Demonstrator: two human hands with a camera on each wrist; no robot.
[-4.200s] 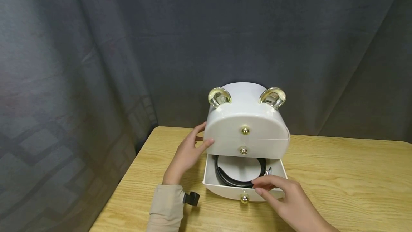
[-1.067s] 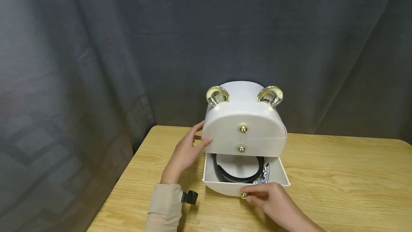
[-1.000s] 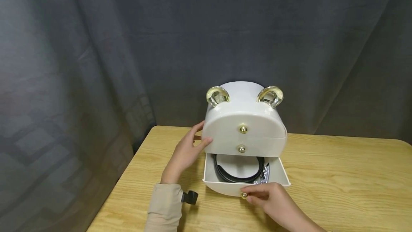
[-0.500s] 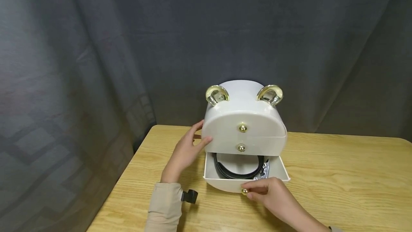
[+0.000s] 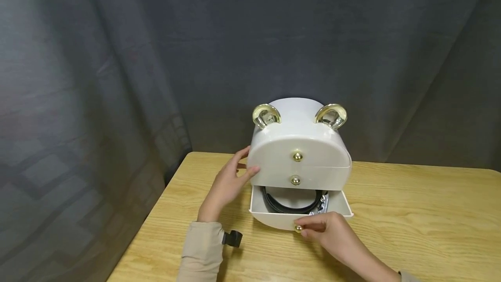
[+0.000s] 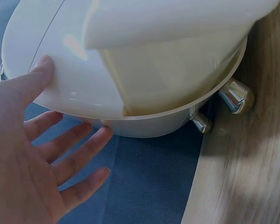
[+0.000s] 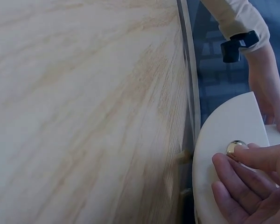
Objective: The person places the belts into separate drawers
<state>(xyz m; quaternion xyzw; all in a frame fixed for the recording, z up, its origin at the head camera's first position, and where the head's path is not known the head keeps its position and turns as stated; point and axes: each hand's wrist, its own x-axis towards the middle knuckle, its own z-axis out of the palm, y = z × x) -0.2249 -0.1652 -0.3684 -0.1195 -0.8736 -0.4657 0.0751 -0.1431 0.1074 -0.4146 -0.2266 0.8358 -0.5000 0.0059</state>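
A white storage box (image 5: pixel 270 153) with gold ears stands on the table, its bottom drawer (image 5: pixel 270 220) pulled partway out. In the drawer lies a coiled black belt (image 5: pixel 279 208), and a shiny silver piece (image 5: pixel 323 206) with a scalloped edge is beside it. My right hand (image 5: pixel 336 234) pinches the gold knob (image 7: pixel 233 147) on the drawer front between thumb and fingertips. At the box's left side, my left hand (image 5: pixel 227 184) rests with its thumb on the front face. In the left wrist view its fingers (image 6: pixel 74 142) are spread and fairly straight along the side.
The wooden table (image 5: pixel 422 221) extends on both sides of the box. Behind it hangs a dark grey curtain (image 5: pixel 235 55). Two more gold knobs sit on the box's upper front. A black device (image 5: pixel 233 239) is strapped to the left wrist.
My right hand has gone from over the drawer's right front to its knob. The drawer has slid inward a little since, and more of the silver piece shows. My left hand has stayed put.
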